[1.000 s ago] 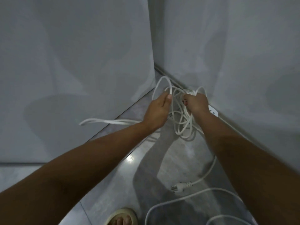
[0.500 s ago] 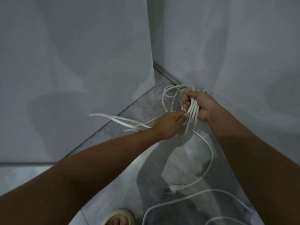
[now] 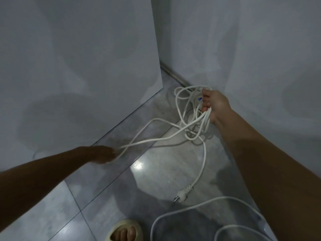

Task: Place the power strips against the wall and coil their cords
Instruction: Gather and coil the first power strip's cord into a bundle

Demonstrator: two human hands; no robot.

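A white cord hangs in loose, tangled loops in the corner where two pale walls meet, bunched in the right hand, whose fingers are closed around several strands at once. A white piece with a small blue mark shows just beside those fingers; whether it is a power strip cannot be told. From the bundle two strands run down and to the left, crossing each other, to the left hand, which is blurred and low near the foot of the left wall; it looks closed on the strands' end. The hands are well apart. Another strand drops from the bundle to a plug lying on the glossy grey floor. A second cord curves across the floor nearer the camera, beside a foot in a pale sandal.
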